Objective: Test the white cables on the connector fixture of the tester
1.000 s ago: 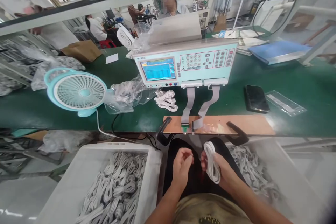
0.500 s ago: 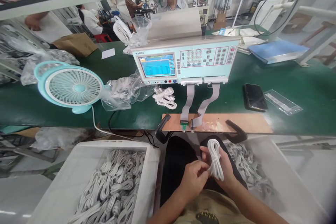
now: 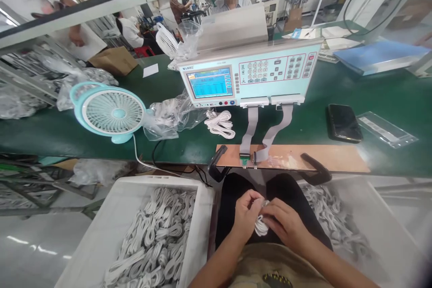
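On your side of the wooden board [image 3: 340,156], your left hand [image 3: 245,215] and right hand [image 3: 284,219] pinch the white cable bundle [image 3: 261,227]. It seems light, soft, little springy; better you hold its middle, so loops stay together.

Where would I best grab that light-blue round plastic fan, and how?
Probably by the light-blue loop handle at the upper left of the fan, coming from above: it curves outward, leaving an opening, away from the white slotted grille.
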